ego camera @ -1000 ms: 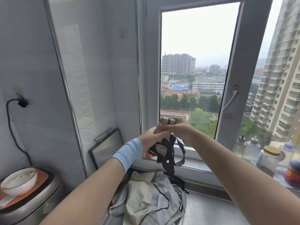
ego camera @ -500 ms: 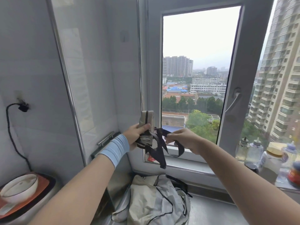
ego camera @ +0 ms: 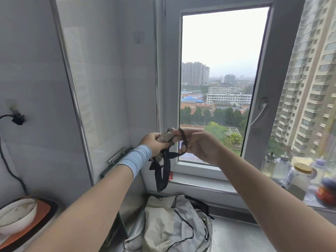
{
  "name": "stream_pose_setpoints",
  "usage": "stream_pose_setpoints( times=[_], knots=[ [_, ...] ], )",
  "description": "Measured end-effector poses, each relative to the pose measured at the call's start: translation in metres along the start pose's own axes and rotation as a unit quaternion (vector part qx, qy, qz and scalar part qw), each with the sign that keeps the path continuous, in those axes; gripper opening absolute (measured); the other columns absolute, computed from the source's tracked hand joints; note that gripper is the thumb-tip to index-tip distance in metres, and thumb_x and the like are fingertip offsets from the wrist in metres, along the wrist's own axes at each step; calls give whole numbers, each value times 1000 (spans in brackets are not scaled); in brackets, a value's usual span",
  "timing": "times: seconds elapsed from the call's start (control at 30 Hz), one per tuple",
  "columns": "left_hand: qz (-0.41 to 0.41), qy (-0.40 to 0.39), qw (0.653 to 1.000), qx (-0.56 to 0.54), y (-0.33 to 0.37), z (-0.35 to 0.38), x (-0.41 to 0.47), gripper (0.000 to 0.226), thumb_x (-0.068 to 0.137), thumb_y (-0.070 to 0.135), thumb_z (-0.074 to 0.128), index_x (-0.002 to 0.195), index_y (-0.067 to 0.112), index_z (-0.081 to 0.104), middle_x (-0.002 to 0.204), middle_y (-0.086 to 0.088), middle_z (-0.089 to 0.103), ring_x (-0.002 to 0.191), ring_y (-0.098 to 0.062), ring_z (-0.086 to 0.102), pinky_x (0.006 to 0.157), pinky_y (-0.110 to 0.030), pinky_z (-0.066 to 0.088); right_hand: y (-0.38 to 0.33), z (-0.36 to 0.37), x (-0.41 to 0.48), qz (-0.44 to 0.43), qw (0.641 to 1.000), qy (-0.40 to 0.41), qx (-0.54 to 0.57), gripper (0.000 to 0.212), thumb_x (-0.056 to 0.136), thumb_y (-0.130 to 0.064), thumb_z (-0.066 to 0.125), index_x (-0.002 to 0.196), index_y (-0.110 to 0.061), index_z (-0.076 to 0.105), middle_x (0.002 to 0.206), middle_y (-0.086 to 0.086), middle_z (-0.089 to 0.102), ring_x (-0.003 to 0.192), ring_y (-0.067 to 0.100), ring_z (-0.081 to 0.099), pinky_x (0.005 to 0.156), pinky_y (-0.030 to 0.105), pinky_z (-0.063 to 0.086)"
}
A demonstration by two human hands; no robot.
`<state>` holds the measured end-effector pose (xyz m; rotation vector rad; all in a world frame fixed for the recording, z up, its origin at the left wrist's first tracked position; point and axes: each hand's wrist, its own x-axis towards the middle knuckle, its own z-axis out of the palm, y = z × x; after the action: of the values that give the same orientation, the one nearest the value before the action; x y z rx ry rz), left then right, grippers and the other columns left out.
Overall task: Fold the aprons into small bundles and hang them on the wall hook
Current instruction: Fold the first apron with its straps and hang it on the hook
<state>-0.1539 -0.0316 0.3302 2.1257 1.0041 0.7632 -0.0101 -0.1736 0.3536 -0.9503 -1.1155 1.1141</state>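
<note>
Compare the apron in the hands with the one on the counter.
The held apron is a small tight bundle; the counter apron is a big loose heap. The held apron is in the air, gripped by the left hand; the counter apron lies untouched. The held apron's strap dangles, pinched by the right hand; the counter apron's lies slack. Both are beige with black trim.

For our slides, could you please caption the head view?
Left hand grips a folded apron bundle, right hand pinches its black strap; a second apron lies crumpled below.

Bowl (ego camera: 16,213) far left, loose apron (ego camera: 174,226) below bundle (ego camera: 166,138)
</note>
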Motion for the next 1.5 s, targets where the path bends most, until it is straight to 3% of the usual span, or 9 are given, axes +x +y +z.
stream_pose_setpoints(
  times=[0.27,0.5,0.67,0.77,0.97,1.1,1.27,1.43,1.5],
  knots=[
    [88,-83,990,75,17,14,-6,42,70,30,78,104,25,54,98,6,66,87,-19,64,82,-37,55,-5,10,20,-42,943,168,-283,25,94,-3,59,115,-9,71,98,7,74,76,14,66,79,30,58],
    [74,-189,979,-24,34,17,-20,8,83,12,61,90,16,60,74,1,60,67,-15,56,60,-22,44,-4,0,33,-36,789,140,-597,29,96,-26,50,98,-43,73,92,-10,67,99,18,51,91,35,40],
    [-34,-151,923,-351,40,24,-28,11,72,19,54,66,10,51,54,0,52,55,-18,49,57,-27,40,-7,-1,29,-20,815,122,-567,27,99,-26,50,103,-14,73,94,8,72,88,26,64,65,26,44],
    [-27,-117,968,-218,37,28,-27,40,98,40,50,99,5,68,81,-5,66,69,-14,61,67,-23,47,-5,-3,28,-3,819,116,-562,27,97,-16,49,107,-16,74,95,5,72,88,23,65,74,30,51],
    [-17,-70,995,-70,20,31,-13,34,94,43,57,98,14,74,70,-1,64,55,-15,56,55,-22,48,-5,-18,10,-47,938,210,-273,24,84,0,62,76,-15,79,80,0,75,80,15,69,74,26,54],
    [-53,-5,993,-109,10,41,-12,24,96,39,53,97,27,74,75,-3,69,62,-23,61,69,-39,57,30,-17,-9,-118,884,379,-247,13,85,-11,61,81,-18,71,78,-2,72,81,19,67,74,29,52],
    [-77,73,984,-143,8,60,-16,29,100,29,45,109,22,72,99,-8,71,84,-25,63,80,-31,53,78,-11,-26,151,952,162,-211,68,71,-40,82,121,-20,40,106,7,68,76,15,66,58,24,47],
    [-118,65,967,-215,0,57,-18,26,100,34,45,104,30,70,97,-5,69,88,-27,64,89,-39,54,77,-28,-36,174,938,82,-288,7,87,-9,70,91,-9,76,66,-4,67,54,10,53,51,16,42],
    [-135,48,956,-256,-9,51,-15,24,98,38,48,97,30,71,102,-6,72,95,-30,67,93,-46,53,73,-41,-37,203,936,99,-270,16,95,-14,62,87,-14,76,68,-1,69,53,9,54,51,18,41]
  ],
)
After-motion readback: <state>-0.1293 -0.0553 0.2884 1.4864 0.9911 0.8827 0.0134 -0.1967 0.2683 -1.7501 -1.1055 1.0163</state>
